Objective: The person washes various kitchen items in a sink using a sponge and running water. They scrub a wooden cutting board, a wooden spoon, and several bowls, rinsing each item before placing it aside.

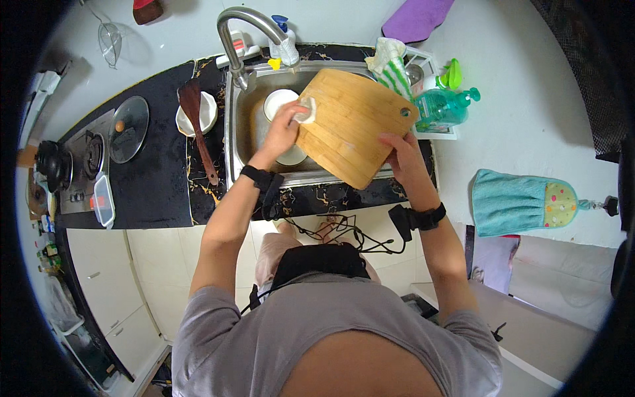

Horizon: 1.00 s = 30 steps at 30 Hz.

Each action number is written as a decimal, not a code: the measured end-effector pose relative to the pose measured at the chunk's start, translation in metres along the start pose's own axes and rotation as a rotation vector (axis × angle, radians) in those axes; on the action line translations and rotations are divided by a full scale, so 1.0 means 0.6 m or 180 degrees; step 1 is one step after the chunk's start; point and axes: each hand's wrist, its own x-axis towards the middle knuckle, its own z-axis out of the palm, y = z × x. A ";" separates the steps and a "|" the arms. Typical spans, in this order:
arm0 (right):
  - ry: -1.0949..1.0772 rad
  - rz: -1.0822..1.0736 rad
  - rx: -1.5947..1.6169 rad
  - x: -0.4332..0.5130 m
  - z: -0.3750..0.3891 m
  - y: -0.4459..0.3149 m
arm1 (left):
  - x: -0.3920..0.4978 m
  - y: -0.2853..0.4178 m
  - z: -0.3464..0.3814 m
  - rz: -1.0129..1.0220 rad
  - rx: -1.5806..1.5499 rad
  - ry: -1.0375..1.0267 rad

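Note:
Over the stainless steel sink [241, 134] I hold a wooden cutting board [349, 119] at a tilt. My right hand [404, 151] grips its near right edge, below the round hole in the corner. Against the board's left edge, my left hand [285, 126] presses a whitish cloth or sponge [306, 110]. Partly hidden under the board and my left hand, a white bowl [279, 101] sits in the basin. Another pale dish [291, 157] lies nearer the front of the basin. The curved faucet [253, 17] arches over the back left of the sink.
Left of the sink, a wooden spatula [194, 124] rests across a white bowl [208, 111]. A glass lid [130, 130] lies near the gas stove [92, 154]. On the right stand a green soap bottle [441, 109] and a striped cloth [394, 67]. A teal towel [511, 203] hangs farther right.

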 end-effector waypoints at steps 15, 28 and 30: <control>-0.0075 -0.0193 -0.0141 0.001 0.028 0.010 | 0.014 -0.015 -0.015 -0.0989 0.1151 0.0480; -0.0102 -0.0175 -0.0529 0.008 0.026 0.010 | -0.002 0.030 0.029 -0.0073 0.0429 0.0516; -0.0118 -0.0180 -0.0528 0.006 0.025 0.011 | 0.016 0.004 0.002 -0.0120 0.0853 0.1081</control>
